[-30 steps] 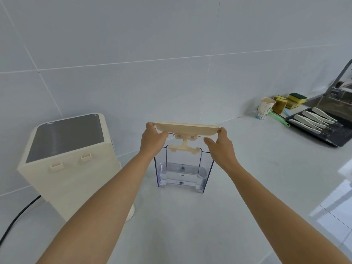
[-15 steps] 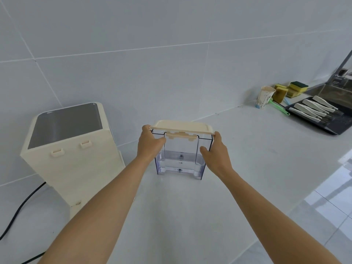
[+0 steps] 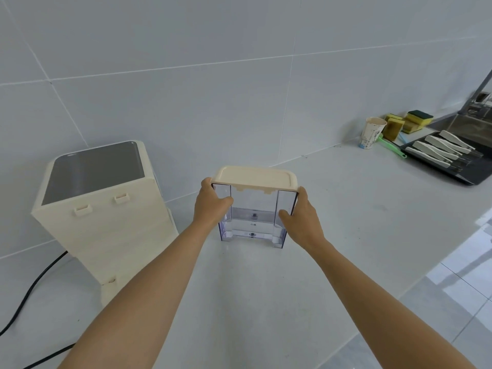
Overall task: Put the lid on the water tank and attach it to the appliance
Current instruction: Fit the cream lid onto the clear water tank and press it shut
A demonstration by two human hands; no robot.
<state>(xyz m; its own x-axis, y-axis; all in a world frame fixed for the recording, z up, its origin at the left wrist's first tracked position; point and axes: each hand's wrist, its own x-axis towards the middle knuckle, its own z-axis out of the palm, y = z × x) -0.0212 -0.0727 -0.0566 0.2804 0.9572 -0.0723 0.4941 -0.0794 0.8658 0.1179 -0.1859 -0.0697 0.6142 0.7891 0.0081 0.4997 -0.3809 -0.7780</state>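
One clear water tank (image 3: 251, 222) stands upright on the white counter (image 3: 346, 222), and one cream lid (image 3: 257, 177) sits flat across its top rim. The left hand (image 3: 211, 206) is wrapped around the tank's left side just under the lid, thumb across the front face; the right hand (image 3: 299, 217) clasps the tank's right side the same way, so both hands hold the tank. A small printed mark shows low on the tank's front, too small to read. Left of the tank, a little apart from it, stands one cream appliance (image 3: 106, 209) with a dark glossy top and two small tabs on the face turned toward the tank; a black cable (image 3: 32, 288) trails from its base. Far right of the tank, against the tiled wall (image 3: 239, 75), are one paper cup (image 3: 372, 133) with unreadable print, several yellow sponges (image 3: 410, 121), and one dark tray (image 3: 466, 178) holding four white-handled utensils (image 3: 439, 149).
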